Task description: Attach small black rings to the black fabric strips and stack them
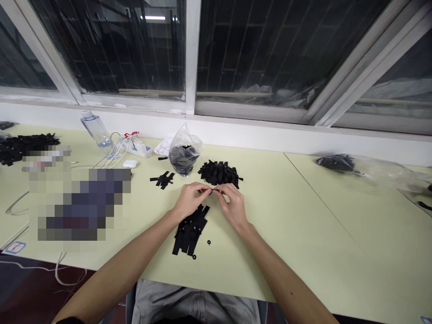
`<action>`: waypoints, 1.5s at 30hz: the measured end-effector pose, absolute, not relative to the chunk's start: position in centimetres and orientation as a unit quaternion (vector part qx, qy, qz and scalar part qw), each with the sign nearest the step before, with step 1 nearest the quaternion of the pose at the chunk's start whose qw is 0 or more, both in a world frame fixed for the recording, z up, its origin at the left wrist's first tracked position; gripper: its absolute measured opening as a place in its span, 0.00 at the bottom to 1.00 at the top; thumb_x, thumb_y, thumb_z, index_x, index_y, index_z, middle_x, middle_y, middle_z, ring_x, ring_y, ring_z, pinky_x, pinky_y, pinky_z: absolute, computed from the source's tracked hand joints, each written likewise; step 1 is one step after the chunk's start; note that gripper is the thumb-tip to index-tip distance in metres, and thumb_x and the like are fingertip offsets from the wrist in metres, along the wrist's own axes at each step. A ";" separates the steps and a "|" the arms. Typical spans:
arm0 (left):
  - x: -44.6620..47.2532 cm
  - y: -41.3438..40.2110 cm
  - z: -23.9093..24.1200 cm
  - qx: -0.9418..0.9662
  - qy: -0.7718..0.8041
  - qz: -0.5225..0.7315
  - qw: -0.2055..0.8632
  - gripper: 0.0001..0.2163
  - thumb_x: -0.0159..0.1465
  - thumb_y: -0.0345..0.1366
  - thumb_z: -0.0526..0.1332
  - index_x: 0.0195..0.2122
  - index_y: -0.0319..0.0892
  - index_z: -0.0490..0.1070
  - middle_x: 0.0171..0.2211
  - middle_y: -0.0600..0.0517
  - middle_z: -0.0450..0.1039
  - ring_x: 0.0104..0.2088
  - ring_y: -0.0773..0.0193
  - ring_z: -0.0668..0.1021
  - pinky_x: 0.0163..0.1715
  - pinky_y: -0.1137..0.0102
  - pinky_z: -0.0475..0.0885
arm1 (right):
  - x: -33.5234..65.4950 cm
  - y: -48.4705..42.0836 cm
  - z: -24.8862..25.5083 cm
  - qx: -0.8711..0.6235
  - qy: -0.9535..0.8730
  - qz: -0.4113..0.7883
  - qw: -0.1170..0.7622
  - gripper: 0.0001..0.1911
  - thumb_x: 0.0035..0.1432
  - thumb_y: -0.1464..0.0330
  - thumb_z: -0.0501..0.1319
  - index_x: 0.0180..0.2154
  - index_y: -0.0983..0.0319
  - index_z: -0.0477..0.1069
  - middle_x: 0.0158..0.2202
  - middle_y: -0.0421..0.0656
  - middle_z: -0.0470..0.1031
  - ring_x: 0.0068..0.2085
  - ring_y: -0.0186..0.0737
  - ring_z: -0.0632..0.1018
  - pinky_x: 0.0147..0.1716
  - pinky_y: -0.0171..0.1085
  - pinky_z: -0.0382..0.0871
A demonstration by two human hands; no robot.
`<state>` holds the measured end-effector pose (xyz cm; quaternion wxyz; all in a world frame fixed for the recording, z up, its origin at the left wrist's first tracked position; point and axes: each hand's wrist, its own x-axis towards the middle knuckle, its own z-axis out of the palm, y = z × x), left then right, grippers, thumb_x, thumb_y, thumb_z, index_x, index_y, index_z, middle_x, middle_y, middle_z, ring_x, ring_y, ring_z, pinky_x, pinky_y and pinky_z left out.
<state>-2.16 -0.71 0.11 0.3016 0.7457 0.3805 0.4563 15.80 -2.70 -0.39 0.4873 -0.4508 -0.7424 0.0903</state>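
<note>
My left hand [189, 198] and my right hand [233, 208] meet above the table, thumb and fingers pinched on a small black piece [211, 191]. Fingertips cover most of it, so its exact kind is hidden. Below my left hand lies a stack of flat black strips [189, 231], some with small pale marks. Two small black rings rest beside it, one ring [209, 242] to the right and another ring [194, 257] near its lower end. Just beyond my hands is a heap of black strips [219, 172].
A clear plastic bag [185, 155] of black pieces stands behind a few loose strips [163, 180]. Leftward are a power strip [138, 147], white cables, a white earbud case [130, 164], a clear bottle [97, 129] and more black strips [25, 146]. Another plastic bag [371, 171] lies right.
</note>
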 end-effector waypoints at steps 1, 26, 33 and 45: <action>-2.1 -0.8 0.2 0.748 0.377 0.454 0.304 0.08 0.67 0.38 0.60 0.38 0.43 0.79 0.36 0.50 0.80 0.36 0.62 0.79 0.37 0.69 0.72 | 15.8 -2.7 -0.4 -0.469 -0.721 0.111 0.498 0.08 0.66 0.65 0.58 0.38 0.59 0.74 0.37 0.46 0.77 0.39 0.44 0.75 0.38 0.44 0.70; -1.6 -0.9 -0.3 0.719 0.386 0.448 0.364 0.11 0.67 0.41 0.59 0.37 0.41 0.79 0.37 0.50 0.81 0.37 0.61 0.80 0.42 0.68 0.74 | 16.2 -2.9 -0.3 -0.447 -0.760 0.110 0.459 0.08 0.67 0.67 0.56 0.40 0.58 0.74 0.38 0.45 0.77 0.34 0.41 0.75 0.34 0.41 0.72; -1.6 -0.9 -0.6 0.705 0.393 0.455 0.376 0.11 0.66 0.42 0.60 0.38 0.41 0.79 0.38 0.48 0.81 0.38 0.59 0.81 0.43 0.67 0.75 | 16.3 -2.8 -0.3 -0.440 -0.771 0.116 0.446 0.07 0.67 0.68 0.57 0.40 0.58 0.74 0.38 0.45 0.76 0.36 0.41 0.75 0.36 0.41 0.71; -2.1 -0.7 -0.2 0.673 0.353 0.439 0.479 0.18 0.70 0.46 0.54 0.42 0.39 0.79 0.41 0.46 0.80 0.44 0.58 0.79 0.46 0.66 0.73 | 16.4 -2.7 0.3 -0.454 -0.718 0.248 0.466 0.04 0.64 0.68 0.58 0.35 0.59 0.70 0.34 0.43 0.73 0.33 0.39 0.73 0.33 0.39 0.68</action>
